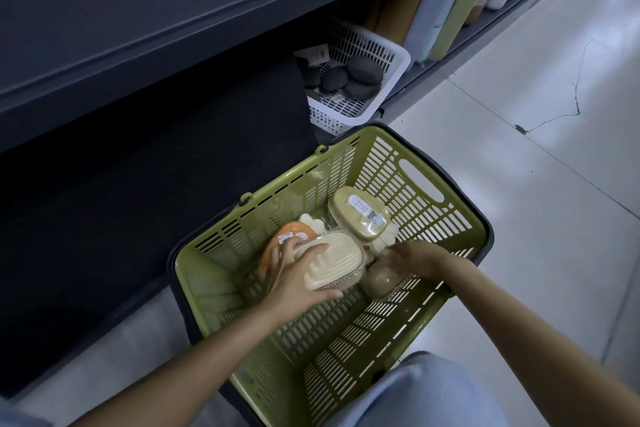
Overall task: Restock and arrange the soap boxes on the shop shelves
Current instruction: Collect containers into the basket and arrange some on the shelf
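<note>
1. Pretty uneven exposure here: the floor (540,135) on the right is lit bright and pale, almost washed out, with soft glare patches seen on the tiles.
2. The shelving (173,28) on the left is left really dim, and the space under it is swallowed in near-black shadow, so no detail can be made out there.
3. Light seems to be coming from above and the right.
4. The green basket (433,218) is decently lit and mostly sharp.
5. The right hand (412,258) is smeared by motion blur.
6. Straight lines are bent by wide-angle distortion near the edges, and the bottles (450,10) at the top are rendered soft.
</note>
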